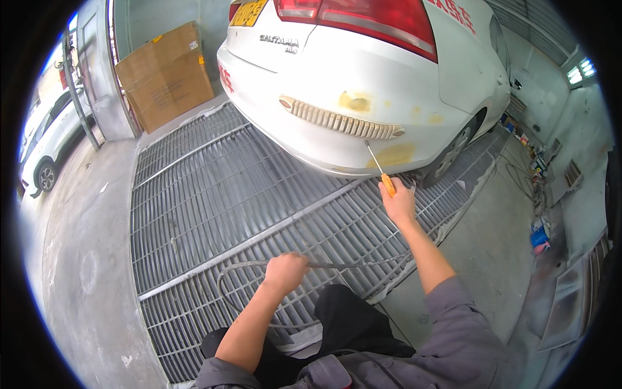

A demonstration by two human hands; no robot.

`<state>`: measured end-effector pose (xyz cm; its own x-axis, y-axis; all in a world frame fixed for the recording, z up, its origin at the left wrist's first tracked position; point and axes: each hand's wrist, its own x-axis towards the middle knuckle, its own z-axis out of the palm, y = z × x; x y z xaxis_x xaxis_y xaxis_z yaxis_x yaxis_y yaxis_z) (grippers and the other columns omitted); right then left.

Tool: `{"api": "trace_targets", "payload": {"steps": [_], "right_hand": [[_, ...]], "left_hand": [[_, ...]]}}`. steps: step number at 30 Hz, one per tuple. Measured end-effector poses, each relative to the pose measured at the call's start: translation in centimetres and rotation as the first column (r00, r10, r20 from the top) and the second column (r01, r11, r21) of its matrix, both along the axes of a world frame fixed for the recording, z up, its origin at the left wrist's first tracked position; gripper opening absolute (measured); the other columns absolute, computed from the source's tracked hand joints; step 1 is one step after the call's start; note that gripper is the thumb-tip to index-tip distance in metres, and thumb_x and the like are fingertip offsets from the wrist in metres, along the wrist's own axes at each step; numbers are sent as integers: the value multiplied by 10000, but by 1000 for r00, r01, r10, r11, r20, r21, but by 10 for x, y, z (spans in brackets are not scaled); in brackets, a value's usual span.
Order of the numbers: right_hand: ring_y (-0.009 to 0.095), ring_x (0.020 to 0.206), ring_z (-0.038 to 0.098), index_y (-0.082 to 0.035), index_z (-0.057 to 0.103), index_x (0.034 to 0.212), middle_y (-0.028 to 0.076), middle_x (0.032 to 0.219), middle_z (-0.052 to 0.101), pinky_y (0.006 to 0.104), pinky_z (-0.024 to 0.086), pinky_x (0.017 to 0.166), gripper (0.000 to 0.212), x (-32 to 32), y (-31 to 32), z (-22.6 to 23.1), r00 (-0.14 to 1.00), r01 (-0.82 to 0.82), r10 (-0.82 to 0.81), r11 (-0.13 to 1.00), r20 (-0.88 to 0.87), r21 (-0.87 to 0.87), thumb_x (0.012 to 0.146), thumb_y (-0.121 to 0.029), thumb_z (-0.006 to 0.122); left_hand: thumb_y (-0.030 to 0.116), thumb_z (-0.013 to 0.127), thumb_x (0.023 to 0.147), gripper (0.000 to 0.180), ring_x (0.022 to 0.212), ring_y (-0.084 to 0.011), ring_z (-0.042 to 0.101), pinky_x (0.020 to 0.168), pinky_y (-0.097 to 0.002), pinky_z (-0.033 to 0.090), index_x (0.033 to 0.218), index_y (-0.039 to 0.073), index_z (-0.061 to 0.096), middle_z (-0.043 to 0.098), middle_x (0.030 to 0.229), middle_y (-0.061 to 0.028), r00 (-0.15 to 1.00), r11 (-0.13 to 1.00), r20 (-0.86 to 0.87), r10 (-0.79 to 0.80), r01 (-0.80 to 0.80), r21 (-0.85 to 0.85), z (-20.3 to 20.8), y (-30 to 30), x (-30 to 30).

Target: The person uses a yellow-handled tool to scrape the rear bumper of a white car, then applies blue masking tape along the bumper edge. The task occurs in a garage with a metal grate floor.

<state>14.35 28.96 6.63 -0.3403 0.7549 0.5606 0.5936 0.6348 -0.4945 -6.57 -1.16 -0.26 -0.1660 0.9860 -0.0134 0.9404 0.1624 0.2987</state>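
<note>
My right hand [399, 203] grips a screwdriver [387, 184] by its orange handle. The metal shaft slants up and left, its tip by the bumper just under the right end of a ribbed, beige-stained strip [340, 121]. That strip runs along the rear bumper [272, 110] of a white car [376, 71]. Yellowish patches mark the paint above and below it. Lower and to the left, my left hand [287, 270] is closed, its fingers curled and partly hidden. A dark hose [350, 264] passes in line with it; whether the hand holds it is unclear.
Metal floor grating [207, 194] spreads under the car and my legs. A large cardboard sheet [165, 78] leans at the back left, beside a doorway with another white car [55, 139] beyond. Cans and bottles [539, 236] line the right wall, near a coiled hose [515, 172].
</note>
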Motion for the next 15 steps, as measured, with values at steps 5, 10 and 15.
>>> {"api": "trace_targets", "payload": {"steps": [5,10,15], "right_hand": [[507,834,708,-110,701,1086,236,855,749,603,548,718,305,-29,-5,-15,995,-46,50,998,-91,42,1004,-403,717],[505,797,709,-112,686,1045,232,805,736,609,546,696,307,-78,-14,-16,994,-72,78,994,-75,76,1011,-416,704],[511,813,700,-88,654,1023,248,818,731,610,531,718,362,-142,-35,4,999,-35,35,999,12,-22,1016,-447,694]], "left_hand": [[302,728,971,200,997,-352,745,815,-501,604,1081,141,770,750,1040,-99,996,996,-7,87,-87,-33,2,0,-5],[290,748,965,217,1016,-365,743,846,-507,609,1088,112,765,748,1052,-135,989,982,-30,147,-149,-112,-6,-4,-15],[280,759,962,233,1074,-399,728,876,-516,617,1070,74,755,738,1100,-185,973,970,-41,228,-231,-71,-11,-10,-20]]}}
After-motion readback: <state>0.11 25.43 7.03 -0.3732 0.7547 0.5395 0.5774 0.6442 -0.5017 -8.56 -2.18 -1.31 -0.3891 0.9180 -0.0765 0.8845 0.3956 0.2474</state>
